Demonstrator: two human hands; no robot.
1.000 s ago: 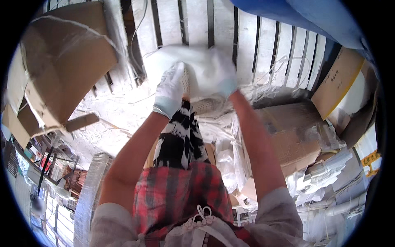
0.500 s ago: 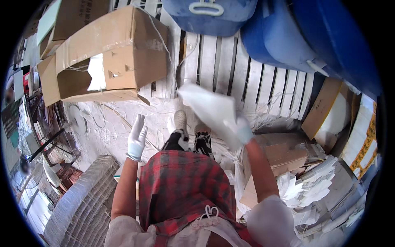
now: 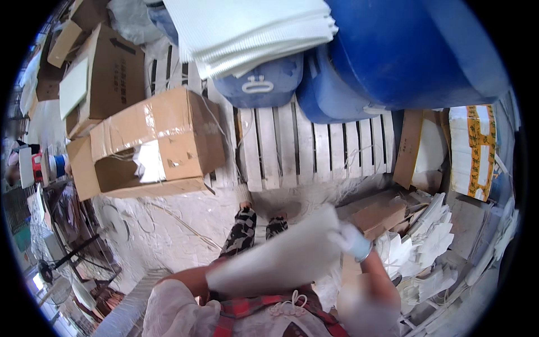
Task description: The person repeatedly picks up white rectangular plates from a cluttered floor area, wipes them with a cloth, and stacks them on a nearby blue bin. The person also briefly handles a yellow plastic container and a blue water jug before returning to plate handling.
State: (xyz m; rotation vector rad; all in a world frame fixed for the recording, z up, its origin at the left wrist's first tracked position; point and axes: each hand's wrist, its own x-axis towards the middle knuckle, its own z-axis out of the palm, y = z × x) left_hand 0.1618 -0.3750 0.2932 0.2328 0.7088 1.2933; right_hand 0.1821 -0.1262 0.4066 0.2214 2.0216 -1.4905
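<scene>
My right hand [image 3: 349, 240], in a white glove, grips the right end of a white sheet [image 3: 281, 255]. The sheet slants across the front of my body and is blurred by motion. My left forearm [image 3: 192, 279] reaches in behind its lower left end, so the left hand and its fingers are hidden. A stack of white sheets [image 3: 252, 33] with ridged edges lies at the top, above a blue jug [image 3: 261, 90].
Ahead stand a white slatted pallet [image 3: 286, 149] and a large blue drum [image 3: 415, 53]. An opened cardboard box [image 3: 196, 132] sits to the left. White folded scraps [image 3: 421, 238] and cardboard [image 3: 382, 216] heap at the right. A pale stack [image 3: 129, 297] is at lower left.
My right hand has brought the sheet down and toward my body. The left hand has gone from open beside me to behind the sheet. The view has tilted up, showing the sheet stack.
</scene>
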